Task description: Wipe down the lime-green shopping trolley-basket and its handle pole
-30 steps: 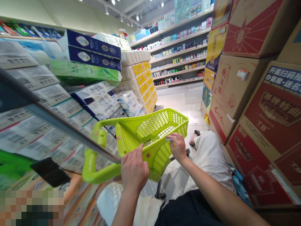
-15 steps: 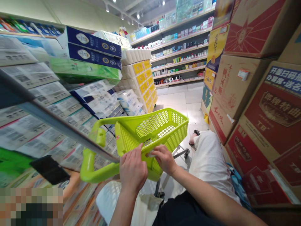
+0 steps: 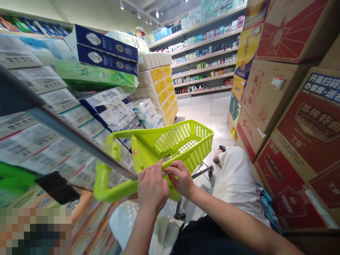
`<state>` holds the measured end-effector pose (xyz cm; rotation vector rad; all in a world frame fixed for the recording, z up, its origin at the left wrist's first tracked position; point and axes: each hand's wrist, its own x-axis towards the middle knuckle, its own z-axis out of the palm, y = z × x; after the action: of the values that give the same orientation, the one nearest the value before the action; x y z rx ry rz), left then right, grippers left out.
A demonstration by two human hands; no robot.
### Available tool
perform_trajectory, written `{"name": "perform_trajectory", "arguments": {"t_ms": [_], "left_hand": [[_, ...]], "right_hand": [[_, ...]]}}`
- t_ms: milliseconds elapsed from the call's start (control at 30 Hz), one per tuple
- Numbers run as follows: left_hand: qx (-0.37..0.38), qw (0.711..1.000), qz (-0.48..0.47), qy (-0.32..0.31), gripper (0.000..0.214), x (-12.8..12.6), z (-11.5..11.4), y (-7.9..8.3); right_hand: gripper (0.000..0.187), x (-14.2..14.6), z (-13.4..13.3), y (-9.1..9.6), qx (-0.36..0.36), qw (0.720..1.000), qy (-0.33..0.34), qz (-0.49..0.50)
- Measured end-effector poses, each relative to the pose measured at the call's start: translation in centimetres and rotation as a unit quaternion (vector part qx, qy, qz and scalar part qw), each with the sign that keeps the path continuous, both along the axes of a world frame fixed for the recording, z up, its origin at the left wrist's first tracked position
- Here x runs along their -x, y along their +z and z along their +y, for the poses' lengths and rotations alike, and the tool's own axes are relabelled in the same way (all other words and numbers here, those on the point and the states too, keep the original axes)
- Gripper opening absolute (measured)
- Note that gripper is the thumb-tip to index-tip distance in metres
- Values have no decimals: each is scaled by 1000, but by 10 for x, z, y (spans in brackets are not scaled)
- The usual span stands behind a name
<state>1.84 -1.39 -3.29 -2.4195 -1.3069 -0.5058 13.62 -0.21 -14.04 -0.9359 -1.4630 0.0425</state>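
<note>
A grey metal pole point(image 3: 87, 136) with a thicker dark section at its upper left slants down across the view. My left hand point(image 3: 152, 186) is closed around its lower part, above the side of the green shopping cart point(image 3: 183, 141). My right hand point(image 3: 182, 179) is close beside it, fingers pinched at a thin grey end that emerges past my left hand and looks like the same pole. The fingers partly cover this end. The cart's basket is tilted in view, with its handle loop toward the left.
Stacked tissue packs point(image 3: 117, 109) fill the left side, with a dark phone-like slab point(image 3: 57, 187) in front. Cardboard cartons point(image 3: 265, 88) rise on the right. Shelves of boxed goods point(image 3: 204, 56) stand beyond the tiled floor point(image 3: 196, 109). My leg in white trousers point(image 3: 233, 180) is beside the cart.
My right hand has moved slightly left and closer to my left hand, its fingers now at the thin end. My left hand stays around the pole. The view has shifted a little.
</note>
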Motion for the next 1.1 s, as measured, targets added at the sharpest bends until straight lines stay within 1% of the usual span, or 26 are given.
{"name": "perform_trajectory", "arguments": {"t_ms": [33,100,233,300,367,467,533,633,733,833,900,967,1100], "left_hand": [[5,1000,-2,2,53,0,0,0],[19,1000,-6,1,54,1,0,2],[56,998,-20,-9,54,3,1,7],[74,997,-24,-15,54,3,1,8],[84,996,-19,-15,54,3,1,9],[75,997,2,-3,53,2,1,8],[60,998,16,3,52,0,0,7],[40,999,26,-2,52,-1,-1,4],[29,999,34,-8,54,-2,-2,2],[23,999,44,-15,53,-2,-2,1],[22,999,46,-16,53,-2,-2,1],[22,999,44,-13,53,-3,-2,1],[19,999,40,-12,53,-3,-2,1]], "right_hand": [[24,0,1,2,-1,1000,-3,0],[26,-1,2,0,-15,1000,-6,-20],[35,-2,2,-15,-36,996,-5,-87],[32,-3,2,-19,-29,994,-1,-108],[25,-2,3,-17,-20,993,4,-116],[19,1,5,-11,-23,992,9,-120],[19,1,5,-13,-35,991,6,-131],[21,-6,3,-27,-56,983,-2,-174],[20,-15,1,-39,-67,974,12,-214],[19,-22,3,-35,-48,980,19,-194],[20,-25,5,-29,-29,986,-1,-166],[22,-27,7,-27,-17,988,-24,-153],[24,-40,9,-38,-28,983,-39,-176]]}}
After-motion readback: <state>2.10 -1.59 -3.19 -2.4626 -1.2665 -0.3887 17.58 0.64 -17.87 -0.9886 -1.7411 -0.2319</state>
